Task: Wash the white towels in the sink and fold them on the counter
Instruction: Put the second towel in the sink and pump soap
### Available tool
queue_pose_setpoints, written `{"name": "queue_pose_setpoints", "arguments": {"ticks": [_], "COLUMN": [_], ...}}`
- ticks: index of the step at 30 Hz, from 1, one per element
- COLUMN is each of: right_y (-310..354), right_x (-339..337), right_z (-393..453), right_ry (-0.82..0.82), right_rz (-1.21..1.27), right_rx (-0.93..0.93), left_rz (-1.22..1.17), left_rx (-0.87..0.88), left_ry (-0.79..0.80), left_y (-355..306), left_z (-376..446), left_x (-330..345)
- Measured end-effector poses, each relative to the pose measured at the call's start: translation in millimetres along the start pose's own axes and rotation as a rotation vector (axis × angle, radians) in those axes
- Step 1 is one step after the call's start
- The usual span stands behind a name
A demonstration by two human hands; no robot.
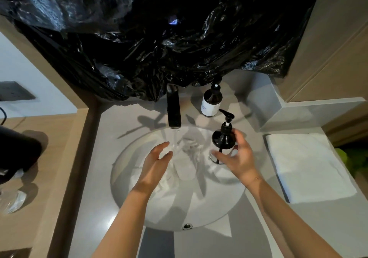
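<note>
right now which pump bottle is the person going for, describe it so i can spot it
Start at the round sink under the black tap. On its right rim stands the pump bottle with the right hand around it. Unlike the labelled brown bottle behind, it has a clear body.
</note>
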State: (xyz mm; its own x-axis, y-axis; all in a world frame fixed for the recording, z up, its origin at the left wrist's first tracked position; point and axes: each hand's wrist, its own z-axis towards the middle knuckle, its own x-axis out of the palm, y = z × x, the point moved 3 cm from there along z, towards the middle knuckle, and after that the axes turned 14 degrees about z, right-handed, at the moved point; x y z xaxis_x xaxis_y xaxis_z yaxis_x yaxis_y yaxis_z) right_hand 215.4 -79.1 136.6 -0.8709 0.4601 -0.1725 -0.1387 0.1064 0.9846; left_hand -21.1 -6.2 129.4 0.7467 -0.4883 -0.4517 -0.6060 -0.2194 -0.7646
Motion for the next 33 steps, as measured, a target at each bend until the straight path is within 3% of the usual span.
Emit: {"name": "queue_pose_setpoints", "arguments": {"ticks": [10, 19, 23, 28, 30, 33], "right_y": [-18.7, -25.6, -35.5, -41.5, -59.9, -86.4], "right_x": [-23.7, -16.2, -12.0, 2.7, 21.3, 55.6], "right_z": [100.3, 145.4, 128.7, 40.2, 8.1, -15.0], "right_ry": [-0.225, -0.227, -0.259, -0.307, -0.257, -0.035], "right_rz": [-0.038, -0.015, -0.036, -0.057, -0.17, -0.278], "right_rx": [-0.073, -0.045, 0.008, 0.035, 0.026, 0.137], "left_rz": [0.199, 0.076, 0.106, 0.3, 0.345, 0.46], "left_rx": [-0.16, -0.241, -0.187, -0.095, -0.062, -0.034], "left_ry": [-0.054, -0.069, 0.002, 0.011, 0.022, 0.015], "left_y": [4.4, 29.4, 39.6, 63.4, 78.6, 97.8], "left_z": [21.6, 19.5, 24.7, 37.1, 43.0, 48.1], "left_x": [42.8, 42.5, 34.0, 21.2, 16.6, 8.5]}}
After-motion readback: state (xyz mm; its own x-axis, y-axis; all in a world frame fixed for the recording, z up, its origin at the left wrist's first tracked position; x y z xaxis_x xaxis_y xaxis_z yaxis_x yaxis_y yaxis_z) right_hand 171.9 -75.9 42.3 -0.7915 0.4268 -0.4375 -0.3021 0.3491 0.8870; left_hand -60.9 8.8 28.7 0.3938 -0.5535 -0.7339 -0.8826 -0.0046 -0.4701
